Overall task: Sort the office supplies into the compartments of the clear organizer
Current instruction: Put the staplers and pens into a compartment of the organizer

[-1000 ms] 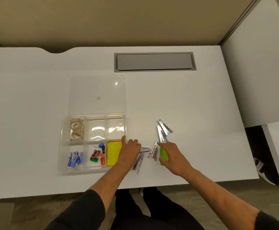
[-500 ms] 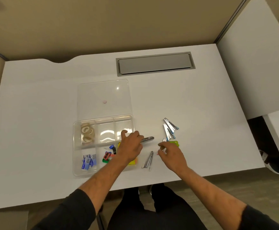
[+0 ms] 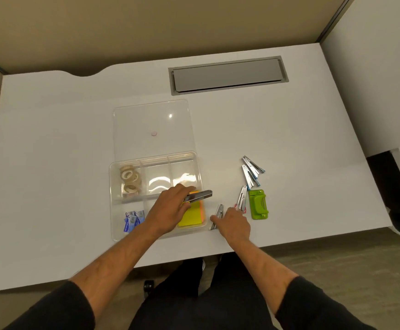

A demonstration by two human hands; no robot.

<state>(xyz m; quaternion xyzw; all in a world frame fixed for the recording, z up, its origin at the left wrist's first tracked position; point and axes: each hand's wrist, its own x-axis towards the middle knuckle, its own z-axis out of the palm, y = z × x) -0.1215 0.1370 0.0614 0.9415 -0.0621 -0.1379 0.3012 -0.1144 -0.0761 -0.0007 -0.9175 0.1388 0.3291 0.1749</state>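
Head view: your left hand [image 3: 170,206] pinches a metal staple remover [image 3: 200,196] above the clear organizer [image 3: 157,196], near its empty far-right compartment; set it down flat there. Right hand [image 3: 233,223], fingers loose, touches another remover [image 3: 217,216] on the table [image 3: 301,144].

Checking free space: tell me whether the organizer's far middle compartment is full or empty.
Empty. The far middle compartment shows only clear plastic and glare; tape rolls fill the one to its left.
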